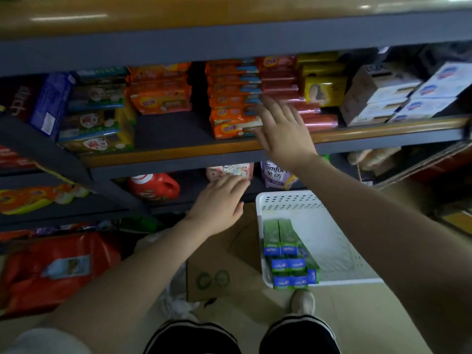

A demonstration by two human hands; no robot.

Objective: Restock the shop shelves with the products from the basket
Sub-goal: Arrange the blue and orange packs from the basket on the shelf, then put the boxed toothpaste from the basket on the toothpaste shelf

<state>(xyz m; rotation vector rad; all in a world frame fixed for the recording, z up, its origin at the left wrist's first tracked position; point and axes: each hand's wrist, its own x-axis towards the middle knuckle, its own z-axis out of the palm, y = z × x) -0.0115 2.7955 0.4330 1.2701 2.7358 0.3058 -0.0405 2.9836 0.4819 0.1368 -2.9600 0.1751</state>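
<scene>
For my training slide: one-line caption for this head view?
Both hands empty: right hand at stacked orange packs, left hand lower; green boxes left in white basket.

Dim overall, muddy in the dark recesses beneath the grey metal shelf rails. Streaks of ceiling-light glare across the glossy orange-brown top shelf board. Brightest on the white perforated plastic basket and the pale floor around it. Soft and smeared throughout: motion blur on the raised right hand, package print unreadable on the stacked orange wrapped packs. Strong wide-angle bending, shelf lines curving and tilting toward both edges, forearms stretched large at the bottom.
</scene>
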